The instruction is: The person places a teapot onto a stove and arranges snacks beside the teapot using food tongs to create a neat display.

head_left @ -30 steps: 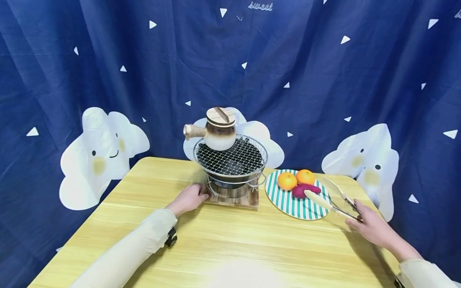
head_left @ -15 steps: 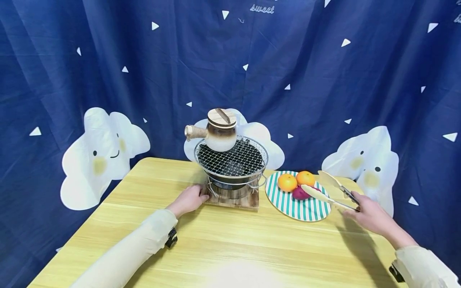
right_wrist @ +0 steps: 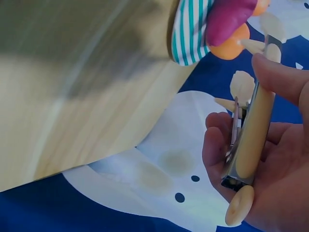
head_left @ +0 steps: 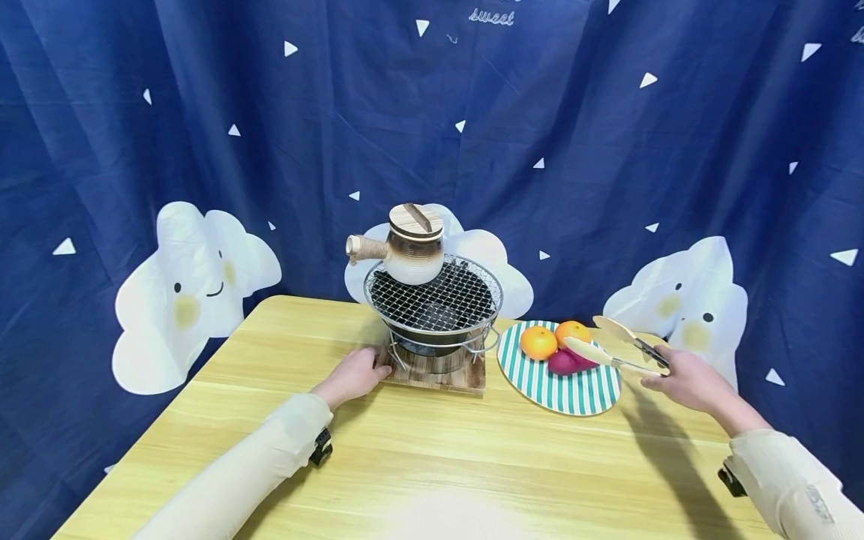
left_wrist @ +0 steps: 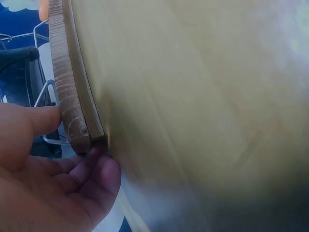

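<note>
Beside the striped plate [head_left: 567, 397], my right hand [head_left: 691, 382] grips tongs [head_left: 594, 354] whose swing could roll an orange [head_left: 538, 343] away, while my left hand [head_left: 351, 373] pinches the wooden base [head_left: 439, 381]

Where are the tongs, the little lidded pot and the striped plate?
Tongs [right_wrist: 256, 128]: right wrist view, on the tan handle.
Lidded pot [head_left: 413, 261]: head view, on its rounded belly.
Striped plate [head_left: 570, 394]: head view, on its bare near part.

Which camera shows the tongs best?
The head view. Both tips of the tongs show, spread apart, though the right hand hides some. The right wrist view shows mainly the handle, close up; the left wrist view shows no tongs.
</note>
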The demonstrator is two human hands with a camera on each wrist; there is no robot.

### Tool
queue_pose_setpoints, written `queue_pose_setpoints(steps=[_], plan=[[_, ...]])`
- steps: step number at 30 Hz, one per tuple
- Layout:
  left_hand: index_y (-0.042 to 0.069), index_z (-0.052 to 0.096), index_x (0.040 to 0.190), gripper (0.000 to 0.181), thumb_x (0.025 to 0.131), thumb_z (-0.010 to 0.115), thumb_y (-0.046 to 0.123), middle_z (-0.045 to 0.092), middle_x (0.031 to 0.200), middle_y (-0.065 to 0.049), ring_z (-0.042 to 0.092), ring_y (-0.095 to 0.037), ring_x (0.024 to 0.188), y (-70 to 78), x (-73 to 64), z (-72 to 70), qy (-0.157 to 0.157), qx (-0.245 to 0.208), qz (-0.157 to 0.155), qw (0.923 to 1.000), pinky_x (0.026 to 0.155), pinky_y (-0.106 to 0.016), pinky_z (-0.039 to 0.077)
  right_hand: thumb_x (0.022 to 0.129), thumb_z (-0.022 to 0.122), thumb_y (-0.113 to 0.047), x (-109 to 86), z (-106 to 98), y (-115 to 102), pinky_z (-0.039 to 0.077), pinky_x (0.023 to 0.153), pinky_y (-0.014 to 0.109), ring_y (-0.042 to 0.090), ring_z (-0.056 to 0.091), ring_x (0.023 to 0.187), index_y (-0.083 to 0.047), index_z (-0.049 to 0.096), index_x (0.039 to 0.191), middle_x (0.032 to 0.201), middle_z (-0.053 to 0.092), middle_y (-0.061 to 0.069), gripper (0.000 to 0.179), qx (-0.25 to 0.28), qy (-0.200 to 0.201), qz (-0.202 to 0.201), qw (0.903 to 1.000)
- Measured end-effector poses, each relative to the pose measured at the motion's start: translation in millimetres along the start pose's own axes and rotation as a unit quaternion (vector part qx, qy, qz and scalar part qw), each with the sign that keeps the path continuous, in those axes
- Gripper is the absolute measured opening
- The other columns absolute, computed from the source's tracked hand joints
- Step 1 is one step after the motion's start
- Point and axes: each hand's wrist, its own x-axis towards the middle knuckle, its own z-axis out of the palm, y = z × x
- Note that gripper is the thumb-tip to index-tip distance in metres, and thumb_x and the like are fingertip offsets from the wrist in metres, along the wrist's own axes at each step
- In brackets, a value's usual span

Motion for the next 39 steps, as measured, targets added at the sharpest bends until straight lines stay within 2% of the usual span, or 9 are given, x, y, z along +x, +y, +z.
queue_pose_setpoints(steps=[5, 11, 17, 24, 29, 31, 36, 39], plan=[[0.011, 0.061, 0.089, 0.017, 0.095, 0.066, 0.026, 0.059, 0.078, -0.003, 0.057, -0.022, 0.075, 0.3, -0.1, -0.4, -0.002, 0.0, 0.0, 1.0, 0.079, -0.046, 0.052, 0.083, 0.078, -0.027, 7.1, -4.3, -2.3, 0.049, 0.067, 0.051, 0.03, 0.059, 0.075, 0.002, 0.059, 0.107, 0.081, 0.063, 0.01, 0.042, -0.009, -0.012, 0.01, 0.9998], [0.012, 0.061, 0.09, 0.017, 0.096, 0.066, 0.026, 0.058, 0.075, -0.003, 0.057, -0.021, 0.074, 0.0, -0.5, 0.3, -0.004, -0.003, -0.004, 1.0, 0.076, -0.044, 0.051, 0.082, 0.077, -0.031, 16.0, -10.2, -5.2, 0.047, 0.066, 0.047, 0.027, 0.054, 0.072, 0.009, 0.059, 0.116, 0.079, 0.059, 0.009, 0.055, -0.007, -0.046, 0.028, 0.9985], [0.011, 0.061, 0.091, 0.016, 0.096, 0.066, 0.026, 0.06, 0.078, -0.003, 0.059, -0.022, 0.078, 1.4, -2.0, -0.8, 0.0, 0.0, -0.003, 1.0, 0.081, -0.047, 0.052, 0.082, 0.076, -0.026, 25.7, -16.7, -7.4, 0.044, 0.063, 0.037, 0.023, 0.051, 0.069, 0.005, 0.064, 0.102, 0.077, 0.058, 0.008, 0.039, 0.006, -0.069, 0.025, 0.9973], [0.009, 0.064, 0.098, 0.016, 0.096, 0.066, 0.025, 0.062, 0.081, -0.004, 0.06, -0.022, 0.08, 1.1, -2.0, 0.5, 0.001, -0.005, -0.003, 1.0, 0.084, -0.048, 0.053, 0.081, 0.075, -0.026, 36.6, -23.5, -10.7, 0.046, 0.066, 0.039, 0.025, 0.054, 0.073, -0.001, 0.067, 0.092, 0.08, 0.062, 0.007, 0.028, 0.001, -0.083, 0.021, 0.9963], [0.011, 0.061, 0.092, 0.015, 0.096, 0.066, 0.025, 0.058, 0.076, -0.003, 0.058, -0.022, 0.077, -0.8, -1.5, 1.7, 0.004, -0.004, 0.003, 1.0, 0.08, -0.047, 0.052, 0.081, 0.076, -0.028, 41.9, -28.0, -13.1, 0.049, 0.071, 0.045, 0.031, 0.057, 0.08, 0.005, 0.067, 0.097, 0.087, 0.065, 0.013, 0.038, 0.001, -0.099, 0.038, 0.9944], [0.012, 0.06, 0.089, 0.016, 0.096, 0.066, 0.025, 0.057, 0.074, -0.003, 0.058, -0.021, 0.076, -1.2, -1.4, 1.9, 0.004, -0.002, 0.007, 1.0, 0.078, -0.046, 0.052, 0.081, 0.076, -0.027, 43.3, -28.3, -13.7, 0.047, 0.069, 0.043, 0.03, 0.056, 0.079, 0.005, 0.065, 0.093, 0.085, 0.064, 0.013, 0.036, 0.004, -0.104, 0.043, 0.9936], [0.012, 0.06, 0.09, 0.015, 0.096, 0.066, 0.025, 0.057, 0.073, -0.003, 0.057, -0.021, 0.074, -0.3, -2.7, 0.9, 0.002, -0.007, 0.003, 1.0, 0.077, -0.046, 0.052, 0.081, 0.074, -0.025, 46.3, -27.0, -16.0, 0.041, 0.058, 0.034, 0.022, 0.05, 0.068, -0.008, 0.055, 0.076, 0.073, 0.052, 0.005, 0.026, 0.017, -0.121, 0.056, 0.9909], [0.011, 0.061, 0.092, 0.015, 0.096, 0.066, 0.025, 0.058, 0.076, -0.003, 0.058, -0.022, 0.076, 1.0, -3.4, 0.2, 0.002, -0.009, 0.001, 1.0, 0.08, -0.047, 0.052, 0.082, 0.073, -0.026, 48.2, -27.1, -18.1, 0.043, 0.056, 0.033, 0.021, 0.05, 0.067, -0.01, 0.054, 0.076, 0.074, 0.05, 0.004, 0.025, 0.022, -0.134, 0.07, 0.9883]])
